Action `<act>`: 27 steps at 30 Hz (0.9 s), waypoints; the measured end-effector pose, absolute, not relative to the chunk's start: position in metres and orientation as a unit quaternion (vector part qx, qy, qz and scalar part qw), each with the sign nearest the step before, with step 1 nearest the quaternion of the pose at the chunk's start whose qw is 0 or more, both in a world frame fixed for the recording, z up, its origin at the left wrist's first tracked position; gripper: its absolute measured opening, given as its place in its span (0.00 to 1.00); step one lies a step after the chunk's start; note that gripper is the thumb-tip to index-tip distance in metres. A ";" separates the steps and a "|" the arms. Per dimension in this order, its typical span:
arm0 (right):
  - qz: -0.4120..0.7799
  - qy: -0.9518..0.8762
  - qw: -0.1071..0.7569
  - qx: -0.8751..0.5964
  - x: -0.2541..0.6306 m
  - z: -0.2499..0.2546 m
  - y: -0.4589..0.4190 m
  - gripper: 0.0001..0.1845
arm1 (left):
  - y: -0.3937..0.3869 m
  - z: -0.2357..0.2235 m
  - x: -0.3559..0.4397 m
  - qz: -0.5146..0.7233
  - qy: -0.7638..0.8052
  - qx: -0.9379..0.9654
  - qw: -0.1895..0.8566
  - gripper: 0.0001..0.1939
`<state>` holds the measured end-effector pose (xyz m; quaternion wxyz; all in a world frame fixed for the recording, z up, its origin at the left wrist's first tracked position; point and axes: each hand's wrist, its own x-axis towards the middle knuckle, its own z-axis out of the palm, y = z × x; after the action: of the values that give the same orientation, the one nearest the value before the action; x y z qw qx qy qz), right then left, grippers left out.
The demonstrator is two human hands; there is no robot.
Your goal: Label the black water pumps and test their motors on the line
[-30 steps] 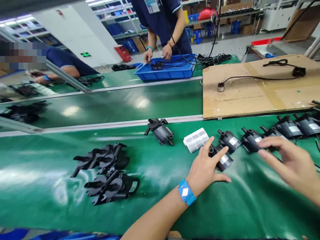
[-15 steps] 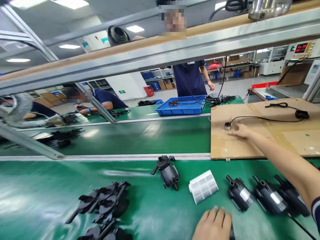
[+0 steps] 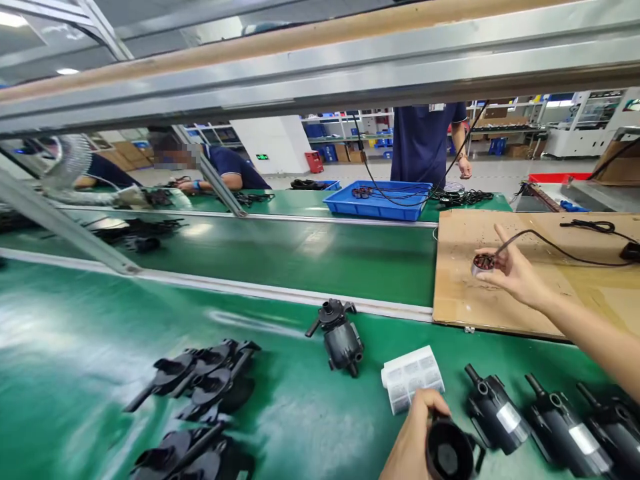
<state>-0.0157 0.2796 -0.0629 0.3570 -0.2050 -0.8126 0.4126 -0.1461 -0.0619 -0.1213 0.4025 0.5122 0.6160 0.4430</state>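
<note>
My left hand [image 3: 411,440] is at the bottom, wrapped round a black pump housing [image 3: 453,447] with its hollow round opening turned up toward me. Between the thumb and fingers of my right hand [image 3: 523,277] is a small round motor stator [image 3: 483,263], with copper-coloured windings and a metal rim. A black cable [image 3: 555,248] runs from it across the cardboard sheet [image 3: 455,293] to a black connector [image 3: 630,251]. Just beyond my left hand lies a sheet of white labels [image 3: 413,377], partly rolled. Black pumps with silver labels [image 3: 499,410] lie to the right of the housing.
A lone black pump [image 3: 343,340] rests on the green bench. Several black pump covers [image 3: 205,380] are grouped at left. Behind runs a green belt [image 3: 310,260], with a blue tray [image 3: 377,210] beyond it. A metal beam [image 3: 320,80] crosses overhead. Co-workers are across the line.
My right hand has picked the stator up off the cardboard. My left hand has raised the housing into view, opening upward. The view has shifted, and the standing co-worker appears further right.
</note>
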 end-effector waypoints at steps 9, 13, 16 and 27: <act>0.536 -0.755 0.368 -0.080 0.090 -0.014 0.084 0.60 | -0.076 -0.070 -0.106 0.488 0.546 0.558 0.391 0.26; 0.490 -0.790 0.364 -0.050 0.116 -0.016 0.050 0.62 | -0.081 -0.061 -0.087 0.525 0.510 0.570 0.372 0.29; 0.467 -0.807 0.356 -0.058 0.129 -0.019 0.036 0.61 | -0.085 -0.058 -0.079 0.537 0.495 0.576 0.367 0.32; 0.450 -0.744 0.467 -0.163 0.122 -0.039 -0.008 0.60 | -0.094 -0.058 -0.052 0.552 0.565 0.598 0.135 0.35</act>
<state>0.1215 -0.0076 -0.0385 0.4669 -0.1633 -0.7437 0.4498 -0.0525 -0.0936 -0.0575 0.1346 0.5982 0.5648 0.5523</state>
